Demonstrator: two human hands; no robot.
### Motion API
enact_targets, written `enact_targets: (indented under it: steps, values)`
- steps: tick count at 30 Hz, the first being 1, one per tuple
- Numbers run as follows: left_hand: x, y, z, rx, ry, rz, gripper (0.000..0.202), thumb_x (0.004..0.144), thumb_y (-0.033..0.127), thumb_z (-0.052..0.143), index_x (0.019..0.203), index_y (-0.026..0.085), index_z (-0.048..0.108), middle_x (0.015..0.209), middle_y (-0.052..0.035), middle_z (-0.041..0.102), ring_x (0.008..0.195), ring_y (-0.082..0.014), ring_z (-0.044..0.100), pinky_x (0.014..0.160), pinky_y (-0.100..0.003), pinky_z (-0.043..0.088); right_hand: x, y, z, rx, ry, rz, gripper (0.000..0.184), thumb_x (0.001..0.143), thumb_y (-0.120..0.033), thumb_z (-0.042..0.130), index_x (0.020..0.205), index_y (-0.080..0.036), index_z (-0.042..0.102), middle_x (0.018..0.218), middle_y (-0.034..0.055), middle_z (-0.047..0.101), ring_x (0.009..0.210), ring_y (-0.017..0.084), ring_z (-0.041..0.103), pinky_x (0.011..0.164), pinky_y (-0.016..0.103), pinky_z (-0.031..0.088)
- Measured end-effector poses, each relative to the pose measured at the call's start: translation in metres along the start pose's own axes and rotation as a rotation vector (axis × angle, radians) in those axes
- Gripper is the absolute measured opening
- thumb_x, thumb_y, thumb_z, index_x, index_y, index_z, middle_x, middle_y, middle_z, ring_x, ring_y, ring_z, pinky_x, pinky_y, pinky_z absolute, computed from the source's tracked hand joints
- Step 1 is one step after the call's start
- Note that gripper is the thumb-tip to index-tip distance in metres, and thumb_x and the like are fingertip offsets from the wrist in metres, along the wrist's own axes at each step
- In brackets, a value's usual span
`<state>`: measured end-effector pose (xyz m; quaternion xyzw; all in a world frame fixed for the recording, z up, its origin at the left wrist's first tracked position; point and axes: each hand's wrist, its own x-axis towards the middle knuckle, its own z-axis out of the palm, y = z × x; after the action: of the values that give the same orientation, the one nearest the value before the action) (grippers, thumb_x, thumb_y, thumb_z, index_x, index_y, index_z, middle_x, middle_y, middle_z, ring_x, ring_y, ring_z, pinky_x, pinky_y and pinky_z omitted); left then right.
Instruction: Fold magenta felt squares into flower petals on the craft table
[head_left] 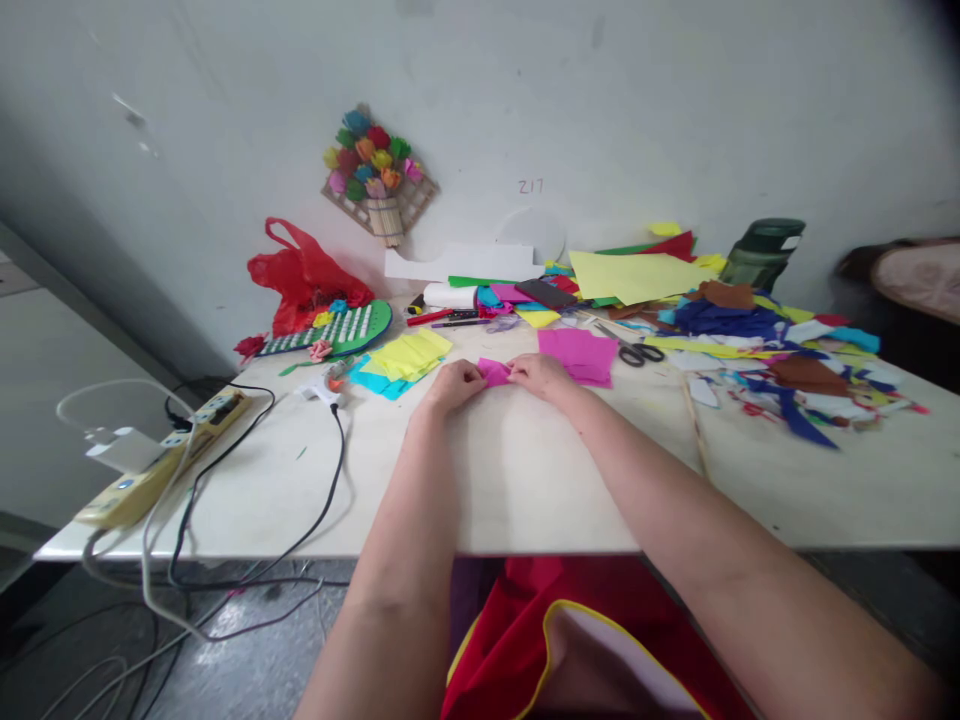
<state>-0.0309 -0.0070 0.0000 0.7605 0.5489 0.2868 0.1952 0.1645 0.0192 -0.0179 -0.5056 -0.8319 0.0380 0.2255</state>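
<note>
A small piece of magenta crepe paper [493, 372] is stretched between my two hands, just above or on the white table [517, 480]. My left hand [454, 386] pinches its left edge, fingers closed. On the other edge, my right hand [541, 376] grips it between thumb and fingers. Right behind my right hand lies a stack of magenta paper squares [581, 355]. To the left of my left hand are yellow paper squares [411, 352] lying over blue paper squares [379, 381].
Black scissors [641, 354] and a thin stick [696, 425] lie on the right, near heaped paper scraps [795, 370]. A green bottle [763, 255] stands behind. Leftward are a hot glue gun [324, 390], a power strip [165, 465] with cables and a red plastic bag [307, 270].
</note>
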Motion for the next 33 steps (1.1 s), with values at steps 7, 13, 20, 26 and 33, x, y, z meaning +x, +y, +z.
enact_targets:
  steps: [7,13,20,26,33]
  values:
    - [0.003,-0.001,0.003,0.053,0.031,0.011,0.010,0.066,0.025,0.058,0.063,0.016,0.061,0.072,-0.0020,0.063,0.064,-0.0124,0.053,0.063,-0.025,0.041,0.001,-0.003,0.000,0.008,0.042,0.030,0.016,0.081,-0.025,0.056,0.073,-0.018,0.069,0.117,0.0055,0.063,0.100,0.018,0.061,0.085,0.026,0.045]
    - [0.006,-0.005,0.006,0.080,0.059,0.045,0.013,0.066,0.027,0.058,0.059,0.016,0.058,0.075,-0.0026,0.061,0.064,-0.0122,0.052,0.063,-0.025,0.041,-0.001,-0.008,-0.003,-0.009,0.026,0.064,0.018,0.079,-0.023,0.057,0.065,-0.018,0.067,0.122,0.0034,0.060,0.094,0.018,0.063,0.080,0.029,0.048]
    - [0.010,-0.008,0.010,0.084,0.068,0.019,0.008,0.063,0.022,0.059,0.059,0.016,0.057,0.083,-0.0033,0.062,0.069,-0.0118,0.054,0.067,-0.024,0.043,-0.003,-0.016,-0.004,-0.066,0.027,0.080,0.017,0.079,-0.022,0.058,0.065,-0.019,0.067,0.124,0.0015,0.059,0.095,0.020,0.063,0.078,0.029,0.049]
    - [0.010,-0.010,0.012,0.083,0.081,0.031,0.009,0.063,0.020,0.060,0.071,0.016,0.061,0.079,-0.0031,0.061,0.069,-0.0126,0.055,0.069,-0.025,0.046,-0.003,-0.018,-0.003,-0.041,0.054,0.095,0.011,0.077,-0.017,0.059,0.078,-0.021,0.069,0.126,0.0030,0.057,0.099,0.020,0.061,0.081,0.030,0.049]
    - [0.009,-0.010,0.011,0.078,0.042,0.113,0.036,0.067,0.008,0.053,0.099,0.019,0.066,0.096,-0.0052,0.063,0.080,-0.0137,0.059,0.081,-0.026,0.047,-0.003,-0.016,-0.001,-0.029,0.035,0.090,0.019,0.079,-0.015,0.055,0.088,-0.022,0.070,0.128,0.0028,0.055,0.102,0.021,0.060,0.085,0.032,0.048]
